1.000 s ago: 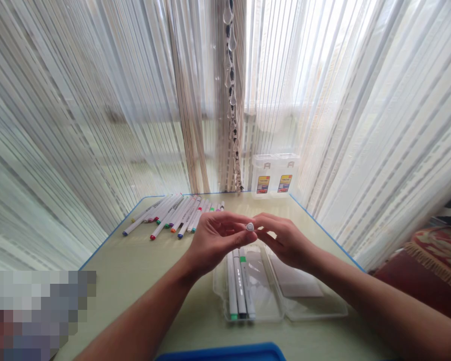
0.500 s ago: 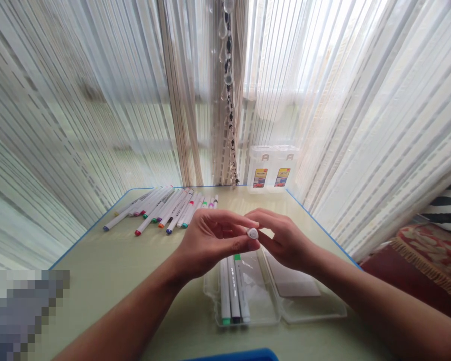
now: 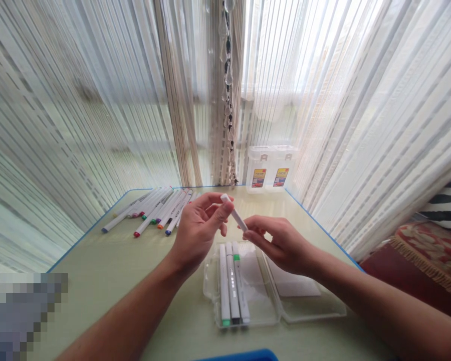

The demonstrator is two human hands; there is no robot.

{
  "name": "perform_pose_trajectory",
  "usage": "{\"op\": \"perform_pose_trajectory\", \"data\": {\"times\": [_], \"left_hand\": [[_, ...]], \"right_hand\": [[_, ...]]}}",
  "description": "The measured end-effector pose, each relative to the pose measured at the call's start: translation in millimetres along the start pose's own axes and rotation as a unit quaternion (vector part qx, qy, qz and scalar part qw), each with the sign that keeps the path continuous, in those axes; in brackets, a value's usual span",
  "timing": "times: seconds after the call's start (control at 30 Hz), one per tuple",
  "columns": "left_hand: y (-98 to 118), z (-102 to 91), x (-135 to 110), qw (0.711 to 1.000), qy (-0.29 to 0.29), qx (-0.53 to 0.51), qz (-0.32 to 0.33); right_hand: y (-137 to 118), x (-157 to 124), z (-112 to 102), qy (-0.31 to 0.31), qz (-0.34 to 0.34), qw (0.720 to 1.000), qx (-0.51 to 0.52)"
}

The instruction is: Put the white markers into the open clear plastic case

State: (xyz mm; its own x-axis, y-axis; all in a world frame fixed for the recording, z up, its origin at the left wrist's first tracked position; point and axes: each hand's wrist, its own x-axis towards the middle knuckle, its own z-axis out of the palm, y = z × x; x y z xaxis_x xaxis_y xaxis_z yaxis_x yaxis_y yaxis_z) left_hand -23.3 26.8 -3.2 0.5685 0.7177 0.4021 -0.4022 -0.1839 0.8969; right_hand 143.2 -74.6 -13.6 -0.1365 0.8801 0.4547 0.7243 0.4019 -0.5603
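"Where's the marker?"

"The marker [image 3: 235, 212] is raised above the table [image 3: 135, 286], tilted, its white upper end leaning left. The left hand [image 3: 197, 225] grips it near that end between thumb and fingers. The right hand [image 3: 276, 241] pinches its lower end."

"What's below them?"

"An open plastic case [image 3: 262, 306], near the table's middle. Its lid [image 3: 310, 311] is folded out flat to the right, under the right wrist. Three markers [image 3: 232, 286] lie side by side along the left part of the tray, and the see-through floor shows to their right. A white sheet [image 3: 295, 283] shows at the lid."

"And room on the left?"

"A broad stretch of tabletop runs from the case to the marker pile [image 3: 150, 210], which lies toward the far left corner, partly behind the left hand."

"Edges?"

"Blue trim [image 3: 323, 229] marks the left, far and right sides. Clear boxes [image 3: 271, 165] with two labels stand at the far edge. A blue object [image 3: 240, 356] is cut off at the near side."

"The surface and the room?"

"The top is pale green. A striped curtain [image 3: 97, 75] hangs behind it, brightest toward the right, with a bead string [image 3: 228, 77] in the middle. Beyond the right edge there's a fringed, patterned cloth [image 3: 430, 253]."
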Motion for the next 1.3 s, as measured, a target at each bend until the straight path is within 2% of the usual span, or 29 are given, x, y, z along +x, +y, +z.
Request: {"op": "perform_pose_trajectory", "data": {"times": [0.37,0.53,0.67,0.87,1.13,1.3], "left_hand": [[-2,0.0,5,0.995,0.094,-0.010,-0.041],[-6,-7.7,9,0.983,0.154,-0.035,-0.090],[-10,-12.6,11,0.972,0.176,-0.056,-0.148],[-10,-8.8,8,0.963,0.150,-0.086,-0.208],[-9,-4.5,4,0.958,0.113,-0.071,-0.255],[-11,-2.7,3,0.958,0.089,-0.057,-0.268]], "right_hand": [[3,-2,0,0.046,0.025,0.998,0.025],[1,-5,3,0.044,0.006,0.990,0.135],[-7,-8,6,0.051,-0.005,0.977,0.209],[-17,-10,6,0.063,0.005,0.956,0.286],[-22,-13,4,0.019,0.024,0.909,0.415],[-26,-12,1,0.014,0.025,0.891,0.453]]}}
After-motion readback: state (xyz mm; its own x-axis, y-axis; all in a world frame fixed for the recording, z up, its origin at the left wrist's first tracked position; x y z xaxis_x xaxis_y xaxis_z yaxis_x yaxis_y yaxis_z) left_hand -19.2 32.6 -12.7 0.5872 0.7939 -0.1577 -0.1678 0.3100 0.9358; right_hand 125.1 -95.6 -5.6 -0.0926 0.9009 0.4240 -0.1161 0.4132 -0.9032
